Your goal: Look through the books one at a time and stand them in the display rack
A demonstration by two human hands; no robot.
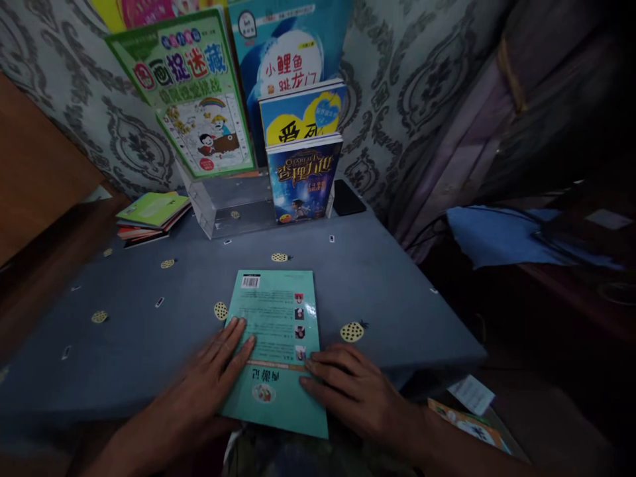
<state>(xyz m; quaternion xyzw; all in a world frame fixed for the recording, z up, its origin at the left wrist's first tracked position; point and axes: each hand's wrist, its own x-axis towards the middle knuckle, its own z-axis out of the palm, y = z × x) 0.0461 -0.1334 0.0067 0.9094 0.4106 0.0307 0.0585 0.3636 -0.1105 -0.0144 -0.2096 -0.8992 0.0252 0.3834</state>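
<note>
A teal book (278, 411) lies back cover up near the front edge of the table, its lower end reaching past that edge. Its barcode is at the far end, and the print appears upside down. My left hand (211, 371) grips the book's left side, with fingers stretched over the cover. On the opposite side, my right hand (352, 391) holds the right edge, fingertips resting on the cover. Both thumbs are hidden from view.
A clear acrylic stand (223, 222) holds several upright books, among them a green picture book (209, 132) and a dark blue book (303, 185). A small book stack (154, 215) lies left of it, a black phone (348, 199) to its right. Patterned tablecloth (134, 278) covers the table.
</note>
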